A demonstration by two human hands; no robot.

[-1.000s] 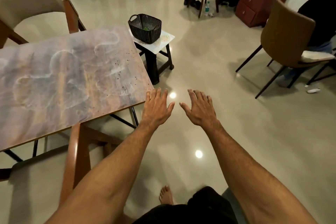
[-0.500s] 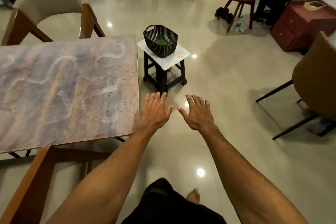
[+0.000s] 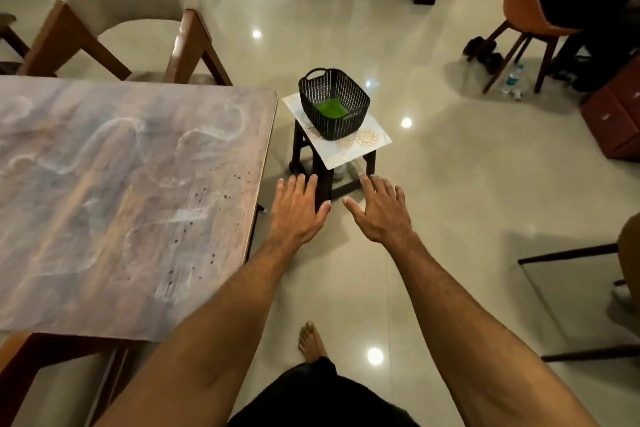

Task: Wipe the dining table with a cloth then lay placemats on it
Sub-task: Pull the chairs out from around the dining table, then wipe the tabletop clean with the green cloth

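Change: you have stepped closer to the basket [image 3: 334, 104] | left hand [image 3: 298, 210] and right hand [image 3: 380, 211] spread wide, empty | green cloth [image 3: 329, 108] inside basket, beside unwiped bench [image 3: 121, 191] | next: grab cloth

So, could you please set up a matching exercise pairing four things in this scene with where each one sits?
Things:
1. cloth
2. basket
3. bottle
4. left hand

Places:
A. on the floor near the orange chair
B. in the air beside the table
C. inside the basket
D. on the stool

Pairs: 1-C, 2-D, 3-A, 4-B
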